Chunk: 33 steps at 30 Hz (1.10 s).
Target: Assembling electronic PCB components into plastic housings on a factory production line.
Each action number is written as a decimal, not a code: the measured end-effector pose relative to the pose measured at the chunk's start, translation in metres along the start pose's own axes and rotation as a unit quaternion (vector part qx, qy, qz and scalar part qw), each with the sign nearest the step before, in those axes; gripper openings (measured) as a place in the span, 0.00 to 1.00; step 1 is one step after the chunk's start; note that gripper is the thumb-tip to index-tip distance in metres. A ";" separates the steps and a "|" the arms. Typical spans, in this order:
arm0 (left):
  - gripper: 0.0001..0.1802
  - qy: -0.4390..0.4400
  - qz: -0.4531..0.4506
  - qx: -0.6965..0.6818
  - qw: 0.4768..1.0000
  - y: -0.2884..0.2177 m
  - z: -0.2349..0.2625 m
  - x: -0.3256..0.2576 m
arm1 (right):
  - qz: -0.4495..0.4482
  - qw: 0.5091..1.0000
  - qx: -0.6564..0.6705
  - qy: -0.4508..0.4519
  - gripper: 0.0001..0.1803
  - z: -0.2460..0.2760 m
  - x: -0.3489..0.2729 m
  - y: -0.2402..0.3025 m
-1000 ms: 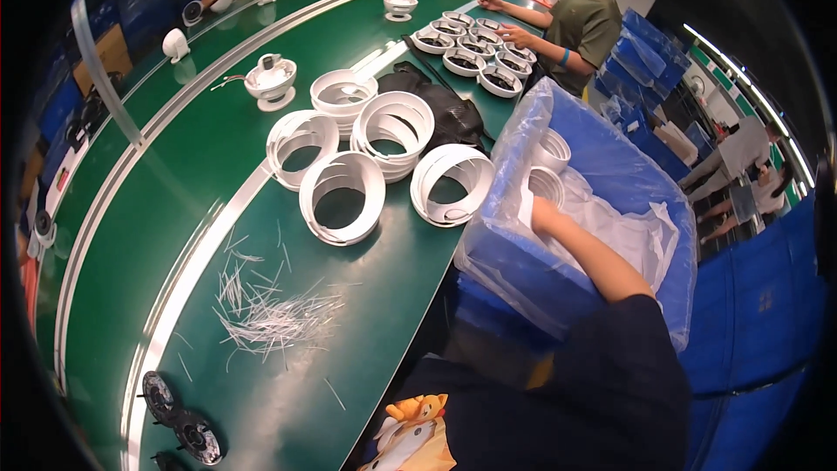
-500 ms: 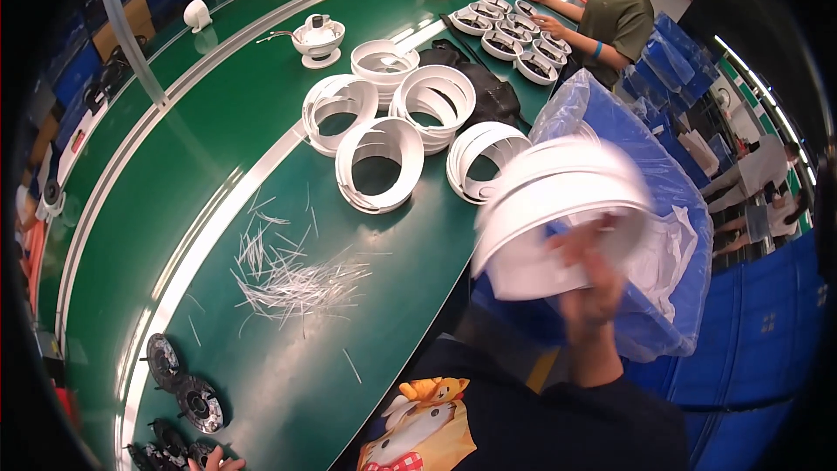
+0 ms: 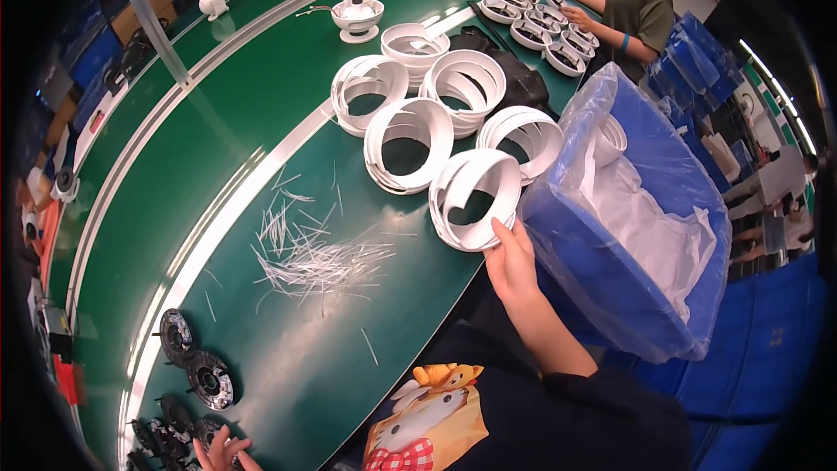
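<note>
My right hand (image 3: 513, 266) grips the near rim of a stack of white plastic rings (image 3: 499, 181) at the bench's near edge, thumb on the inside. This stack stands beside other stacks of the same white rings (image 3: 436, 126), their round openings tilted toward me. At the lower left edge of the view, my left hand (image 3: 225, 452) has its fingers apart and nothing visible in them. Nearest to it are black round parts (image 3: 211, 380) with open centres, several in a row along the bench. Part of my left hand is cut off by the picture's edge.
Thin white strips (image 3: 323, 263) lie scattered on the green bench (image 3: 288, 384). To my right stands a blue crate (image 3: 602, 288) lined with clear plastic, white sheets inside. Farther off, a person (image 3: 641, 13) works beside white bowls (image 3: 532, 33) holding dark parts. A white bowl-shaped assembly (image 3: 357, 16) stands behind the rings.
My right hand has brought the white rings from above the crate leftward and down to the bench beside the other stacks. My left hand has stayed by the black parts, and its fingers now show more.
</note>
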<state>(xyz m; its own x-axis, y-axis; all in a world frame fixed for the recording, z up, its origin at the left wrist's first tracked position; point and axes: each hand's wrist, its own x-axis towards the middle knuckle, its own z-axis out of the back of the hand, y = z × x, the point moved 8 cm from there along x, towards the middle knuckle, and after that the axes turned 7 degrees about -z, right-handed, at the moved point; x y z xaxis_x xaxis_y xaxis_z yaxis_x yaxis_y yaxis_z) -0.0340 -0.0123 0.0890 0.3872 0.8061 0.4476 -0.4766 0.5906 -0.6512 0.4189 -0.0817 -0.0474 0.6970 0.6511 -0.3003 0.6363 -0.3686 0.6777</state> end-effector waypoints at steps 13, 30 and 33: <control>0.30 -0.009 -0.029 0.008 1.000 -0.007 0.000 0.002 | 0.060 0.970 -0.235 -0.028 0.44 -0.001 -0.047 0.024; 0.22 -0.052 -0.033 0.139 0.988 0.020 -0.001 0.004 | 0.047 0.272 -0.952 -0.130 0.25 0.192 0.228 0.269; 0.26 -0.008 -0.093 0.191 0.977 0.015 -0.008 0.006 | 0.088 0.296 -0.949 -0.059 0.26 0.201 0.228 0.267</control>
<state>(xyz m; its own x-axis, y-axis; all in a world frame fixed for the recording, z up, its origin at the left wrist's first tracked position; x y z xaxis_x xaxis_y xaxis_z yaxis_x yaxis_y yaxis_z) -0.0324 0.0006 0.0768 0.4851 0.6815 0.5480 -0.6598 0.6965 -0.2820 0.8142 -0.1652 -0.0694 0.7427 0.6630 -0.0938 -0.6672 0.7206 -0.1886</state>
